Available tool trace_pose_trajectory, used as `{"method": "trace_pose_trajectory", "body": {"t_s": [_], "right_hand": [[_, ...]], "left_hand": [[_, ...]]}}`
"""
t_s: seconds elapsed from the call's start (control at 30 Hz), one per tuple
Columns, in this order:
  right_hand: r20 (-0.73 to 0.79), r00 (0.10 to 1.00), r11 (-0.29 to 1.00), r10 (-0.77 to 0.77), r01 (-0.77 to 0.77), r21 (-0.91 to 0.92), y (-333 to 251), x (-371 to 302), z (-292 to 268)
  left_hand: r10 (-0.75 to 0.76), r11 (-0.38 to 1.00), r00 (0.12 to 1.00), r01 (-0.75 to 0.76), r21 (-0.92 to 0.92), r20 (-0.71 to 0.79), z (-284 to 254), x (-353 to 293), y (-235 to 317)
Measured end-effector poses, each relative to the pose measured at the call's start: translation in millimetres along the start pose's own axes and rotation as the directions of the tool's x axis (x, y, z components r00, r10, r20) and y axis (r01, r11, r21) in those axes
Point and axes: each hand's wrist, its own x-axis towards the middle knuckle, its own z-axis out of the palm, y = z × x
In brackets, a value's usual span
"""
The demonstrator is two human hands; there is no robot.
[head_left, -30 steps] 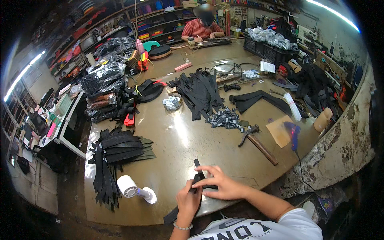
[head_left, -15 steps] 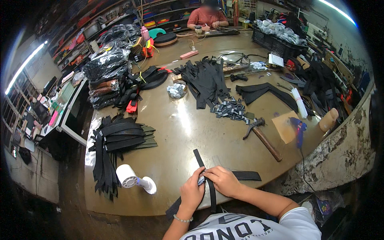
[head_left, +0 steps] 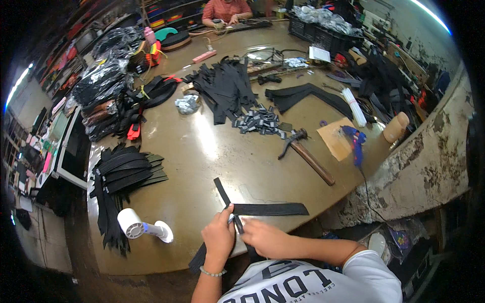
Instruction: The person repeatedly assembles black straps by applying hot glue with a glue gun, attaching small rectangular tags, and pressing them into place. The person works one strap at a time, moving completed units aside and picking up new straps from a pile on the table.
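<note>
Head view: one glossy brown table (head_left: 172,171), its places reckoned from the hammer (head_left: 313,162). Left of the hammer and nearer me: black strapping (head_left: 270,209), crossing at my fingers. My left hand (head_left: 220,235) was closed, pinching it at the crossing. My right hand (head_left: 262,238) had its fingers bent beside it; whether they gripped, I could not tell. Just beyond the hammer's head: a heap of small dark pieces (head_left: 257,122). Right of the hammer: one blue glue gun (head_left: 356,143), then a stained, peeling wall (head_left: 419,151). Well beyond: a black crate (head_left: 326,38) and a co-worker (head_left: 227,11) in red stripes.
</note>
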Motion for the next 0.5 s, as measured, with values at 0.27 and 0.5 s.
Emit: {"method": "trace_pose_trajectory", "body": {"t_s": [0.27, 0.5], "right_hand": [[-0.911, -0.022, 0.652, 0.411, -0.691, 0.311, 116.0, -118.0, -100.2], [-0.794, 0.113, 0.420, 0.597, -0.888, 0.189, 180.3, -120.7, -157.4]], "left_hand": [[-0.098, 0.987, 0.994, 0.089, -0.136, -0.058, -2.6, -0.3, 4.1], [-0.142, 0.977, 0.973, 0.109, -0.182, -0.181, -18.9, -11.7, 12.4]]}}
